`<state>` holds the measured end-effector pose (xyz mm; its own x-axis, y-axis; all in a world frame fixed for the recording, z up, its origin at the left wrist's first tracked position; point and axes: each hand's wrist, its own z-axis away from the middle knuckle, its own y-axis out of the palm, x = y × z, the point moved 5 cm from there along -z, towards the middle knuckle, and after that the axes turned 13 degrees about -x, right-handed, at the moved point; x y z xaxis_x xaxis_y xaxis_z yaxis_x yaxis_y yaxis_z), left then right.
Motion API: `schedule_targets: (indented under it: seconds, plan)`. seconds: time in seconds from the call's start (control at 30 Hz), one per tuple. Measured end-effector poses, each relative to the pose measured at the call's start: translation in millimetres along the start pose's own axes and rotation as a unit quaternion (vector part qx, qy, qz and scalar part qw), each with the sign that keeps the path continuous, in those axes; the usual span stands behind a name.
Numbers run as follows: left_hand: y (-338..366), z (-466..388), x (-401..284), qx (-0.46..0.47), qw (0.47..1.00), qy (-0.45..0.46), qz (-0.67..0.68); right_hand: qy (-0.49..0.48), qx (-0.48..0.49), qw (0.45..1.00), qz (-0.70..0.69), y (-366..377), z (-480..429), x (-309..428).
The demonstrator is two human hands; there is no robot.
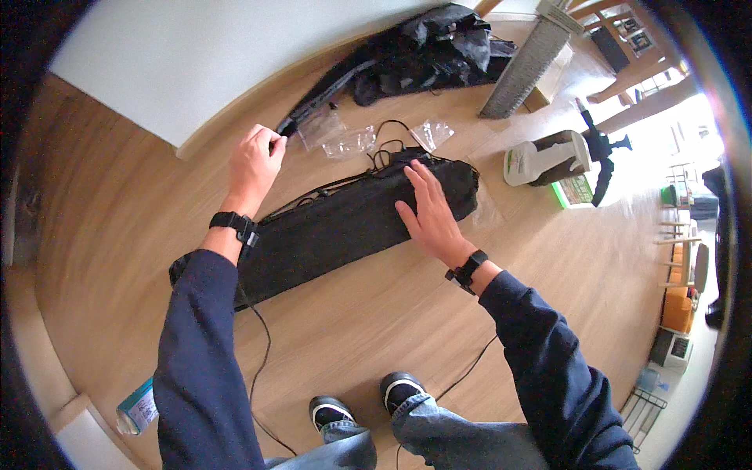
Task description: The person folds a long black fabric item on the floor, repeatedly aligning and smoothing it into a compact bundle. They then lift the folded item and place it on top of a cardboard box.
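A long black fabric bag [329, 235] lies slantwise on the wood floor before me, with dark cords [382, 157] along its far edge and right end. Above its right part is my right hand [432, 220], fingers spread and holding nothing; whether it touches the cloth I cannot tell. My left hand [258, 161] is beyond the bag's left half, with thumb and fingers pinched together. A dark bit shows between them, at the tapered end of a long black covering [405, 64] that lies along the wall. A black band sits on each wrist.
Clear plastic bags [349, 143] lie between the two black items. At right stand a grey scratching post [529, 64] and a white spray jug [549, 158] with a black nozzle. Cables [267, 346] cross the floor near my shoes [332, 411]. A carton [138, 405] lies lower left.
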<state>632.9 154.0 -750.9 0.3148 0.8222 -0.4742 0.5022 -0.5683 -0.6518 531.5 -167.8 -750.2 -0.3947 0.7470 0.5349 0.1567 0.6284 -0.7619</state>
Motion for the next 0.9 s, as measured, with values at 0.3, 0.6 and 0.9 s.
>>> schedule_targets:
  seconds: [0.3,0.6,0.9]
  plan:
    - [-94.1,43.2,-47.7,0.048,0.989,-0.013,0.140,0.380,0.007,0.780,-0.496,99.0,-81.2,61.2]
    - [-134.2,94.2,-101.7,0.184,0.937,0.228,0.190,0.439,0.097,0.793,-0.412,106.9,-111.3,77.1]
    - [-140.6,76.4,-36.2,0.051,0.996,-0.029,0.063,0.322,0.159,0.789,-0.498,116.6,-68.4,136.3]
